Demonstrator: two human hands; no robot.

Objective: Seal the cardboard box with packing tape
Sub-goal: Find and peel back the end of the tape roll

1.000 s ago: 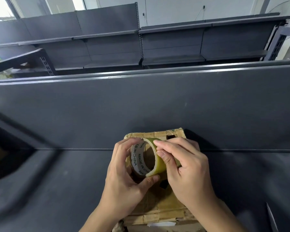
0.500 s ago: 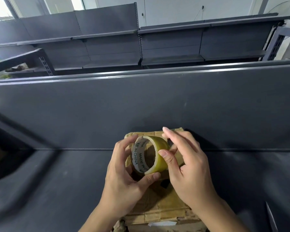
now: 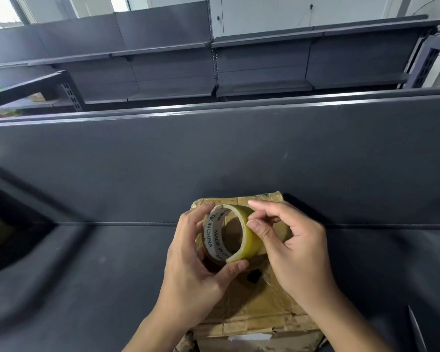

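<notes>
HANDS: left hand (image 3: pixel 188 252) is gripping the tape roll (image 3: pixel 229 235), right hand (image 3: pixel 297 245) is pinching at its outer wrap | LOCATION: tape roll is hovering just above the box (image 3: pixel 252 308) on the tabletop (image 3: pixel 87 288) | RISK: loose end may be splitting or re-sticking if peeled crookedly.

A dark grey shelf deck (image 3: pixel 87 288) is seen in the foreground, met along a straight seam by an upright back panel (image 3: pixel 214 161) of the same colour. Beyond the panel's pale-edged top rim (image 3: pixel 239 107), rows of grey metal shelving (image 3: pixel 264 64) are ranged, joined by a slotted upright (image 3: pixel 215 59). Another slotted post (image 3: pixel 73 97) is set at the left. A white wall (image 3: pixel 290 11) is shown behind, and daylight is admitted through windows (image 3: pixel 0 8) at the upper left.
</notes>
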